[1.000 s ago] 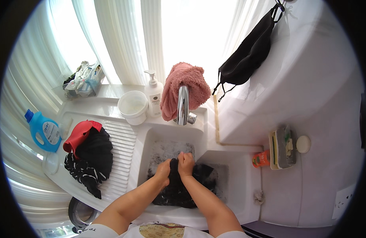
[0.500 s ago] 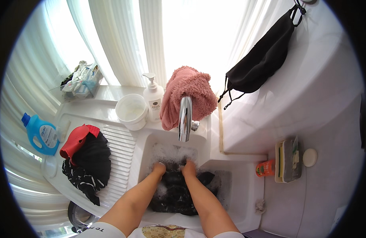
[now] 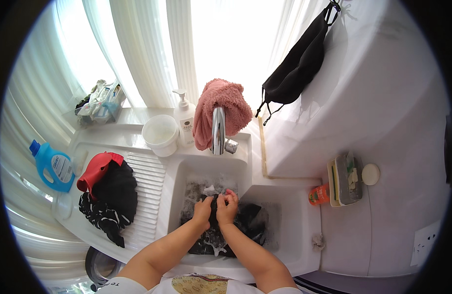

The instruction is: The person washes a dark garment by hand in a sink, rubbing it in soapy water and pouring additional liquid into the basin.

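Note:
A wet black garment (image 3: 250, 220) lies in soapy water in the white sink (image 3: 304, 259), spread toward both sides of my wrists. A bunched part of it rises between my hands. My left hand (image 3: 202, 211) is closed on that bunch from the left. Close beside it, my right hand (image 3: 227, 207) grips the same cloth with curled fingers. White suds cling to the cloth and float around it. Part of the garment is hidden under my hands and forearms.
A chrome faucet (image 3: 218, 130) draped with a pink towel (image 3: 226, 98) stands beyond my hands. Left are a white bucket (image 3: 159, 147), a pump bottle (image 3: 184, 122), a ribbed washboard (image 3: 150, 196), red-and-black clothes (image 3: 115, 186) and a blue detergent bottle (image 3: 54, 166). A sponge caddy (image 3: 346, 188) is right.
Both hands have come up out of the water and closer together, with a bunch of the black garment now lifted between them. The view has shifted slightly.

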The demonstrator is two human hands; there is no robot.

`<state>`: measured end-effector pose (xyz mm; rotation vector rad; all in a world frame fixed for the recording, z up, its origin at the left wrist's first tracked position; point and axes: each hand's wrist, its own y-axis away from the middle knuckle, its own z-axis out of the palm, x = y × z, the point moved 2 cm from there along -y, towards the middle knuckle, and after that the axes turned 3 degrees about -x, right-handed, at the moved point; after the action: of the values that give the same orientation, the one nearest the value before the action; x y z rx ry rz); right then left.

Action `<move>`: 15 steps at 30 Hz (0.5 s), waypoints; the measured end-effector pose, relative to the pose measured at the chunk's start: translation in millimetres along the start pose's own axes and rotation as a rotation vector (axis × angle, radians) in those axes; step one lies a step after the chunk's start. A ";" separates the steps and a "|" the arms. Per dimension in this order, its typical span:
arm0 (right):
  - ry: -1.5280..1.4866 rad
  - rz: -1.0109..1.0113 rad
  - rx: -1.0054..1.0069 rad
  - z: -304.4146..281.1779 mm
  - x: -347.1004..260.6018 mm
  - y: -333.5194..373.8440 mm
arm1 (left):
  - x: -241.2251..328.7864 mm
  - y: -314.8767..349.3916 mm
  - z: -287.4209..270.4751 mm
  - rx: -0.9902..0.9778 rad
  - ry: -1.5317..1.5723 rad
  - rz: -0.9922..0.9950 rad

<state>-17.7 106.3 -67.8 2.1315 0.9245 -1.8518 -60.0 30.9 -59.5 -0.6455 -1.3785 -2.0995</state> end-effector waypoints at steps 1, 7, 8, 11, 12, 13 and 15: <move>-0.064 -0.050 -0.101 -1.7 -12.2 11.7 | -1.7 -6.3 -6.5 -0.057 0.089 -0.022; 0.067 0.185 -0.071 -0.4 3.8 -7.6 | -12.1 4.6 -5.3 -0.042 0.127 -0.013; 0.077 0.165 -0.013 0.9 9.0 -8.5 | -19.1 -5.0 -8.8 0.007 0.098 -0.034; -0.052 -0.196 -0.089 -1.9 -37.7 12.2 | 9.1 1.0 -7.2 -0.160 0.246 -0.127; -0.139 -0.274 -0.244 -1.7 -58.1 21.7 | 3.3 -4.6 -12.2 -0.145 0.237 -0.101; -0.121 -0.275 -0.210 -1.8 -52.9 17.9 | -4.8 -11.4 -15.6 -0.139 0.227 -0.077; -0.012 -0.291 -0.131 -2.9 -27.4 -6.8 | -16.1 -30.8 -18.6 -0.055 0.035 -0.055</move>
<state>-20.0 103.9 -39.7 1.9932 1.3754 -1.8638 -70.5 26.6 -97.2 -0.5967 -1.3377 -2.1887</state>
